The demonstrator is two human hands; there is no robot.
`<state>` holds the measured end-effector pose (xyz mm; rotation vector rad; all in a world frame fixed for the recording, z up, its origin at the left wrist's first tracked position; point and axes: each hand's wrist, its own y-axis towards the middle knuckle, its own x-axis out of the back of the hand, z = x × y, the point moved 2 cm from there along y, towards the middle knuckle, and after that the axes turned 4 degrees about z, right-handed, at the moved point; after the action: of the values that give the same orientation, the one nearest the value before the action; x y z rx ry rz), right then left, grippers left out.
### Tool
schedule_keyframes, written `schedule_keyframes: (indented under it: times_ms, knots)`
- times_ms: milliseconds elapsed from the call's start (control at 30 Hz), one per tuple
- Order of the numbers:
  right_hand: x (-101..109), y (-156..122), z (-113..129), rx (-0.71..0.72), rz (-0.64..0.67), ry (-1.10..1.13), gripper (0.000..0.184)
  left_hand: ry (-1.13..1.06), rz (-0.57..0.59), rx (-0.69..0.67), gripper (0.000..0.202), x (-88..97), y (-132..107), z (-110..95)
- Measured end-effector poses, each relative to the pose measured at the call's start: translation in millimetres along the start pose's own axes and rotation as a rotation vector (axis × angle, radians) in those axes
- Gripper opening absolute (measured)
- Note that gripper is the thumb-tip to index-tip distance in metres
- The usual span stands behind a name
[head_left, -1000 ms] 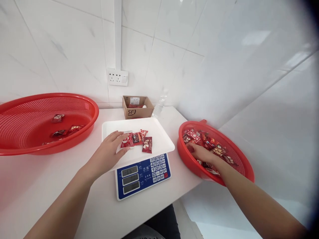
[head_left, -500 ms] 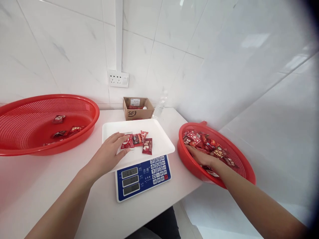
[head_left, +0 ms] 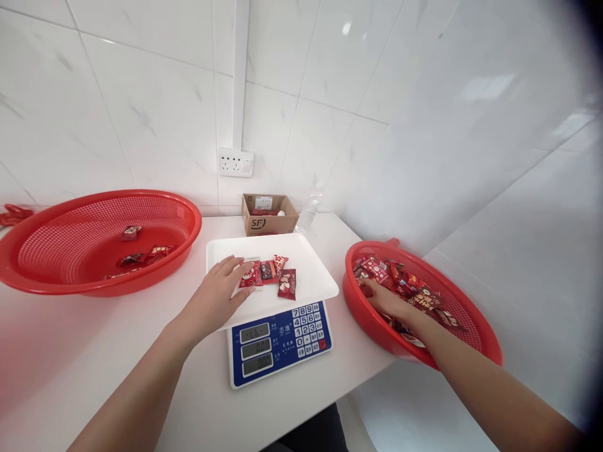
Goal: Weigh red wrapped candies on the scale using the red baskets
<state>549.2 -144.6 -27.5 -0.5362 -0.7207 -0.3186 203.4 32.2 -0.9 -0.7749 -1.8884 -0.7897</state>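
Observation:
My left hand (head_left: 219,290) reaches over the white tray (head_left: 316,284) of a digital scale (head_left: 281,342). Its fingers are apart, the tips at a red snack packet (head_left: 250,274) lying on the tray. Beside that packet lie a small dark-and-red packet (head_left: 268,270), a white-and-red patterned packet (head_left: 280,262) and a dark red packet (head_left: 287,284). Down in the right red basket (head_left: 492,355), my right hand (head_left: 384,300) is among many snack packets (head_left: 424,299). Its fingers are curled, with the tips partly hidden, and what they pinch cannot be made out.
A larger red basket (head_left: 188,213) with several packets stands on the left of the white table (head_left: 198,402). Against the wall sit a cardboard box (head_left: 271,223) and a clear plastic bottle (head_left: 308,215). A wall socket (head_left: 235,163) is above. Something red (head_left: 14,215) shows at far left.
The whole view has shifted, so things appear further right and slightly lower. My right hand's fingers look more curled among the packets. My left hand stays at the same red packet.

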Motion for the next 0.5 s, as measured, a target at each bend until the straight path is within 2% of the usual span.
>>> schedule_keyframes:
  times_ms: [100, 267, 400, 500]
  knots:
    - [0.7, -1.3, 0.5, -0.034, 0.058, 0.032, 0.035, 0.012, -0.008, -0.014, 0.045, 1.3, 0.0, -0.8]
    - [-0.6, -0.1, -0.3, -0.102, 0.059, 0.037, 0.035, 0.018, -0.005, -0.016, 0.045, 1.4, 0.6, -1.0]
    - [-0.7, 1.4, 0.4, -0.067, 0.066, 0.079, 0.035, 0.024, -0.018, -0.013, 0.045, 2.5, -1.0, -0.7]
    - [2.8, -0.3, 1.4, -0.032, 0.051, 0.114, 0.028, 0.036, -0.031, -0.018, 0.045, 4.1, -2.3, -1.4]
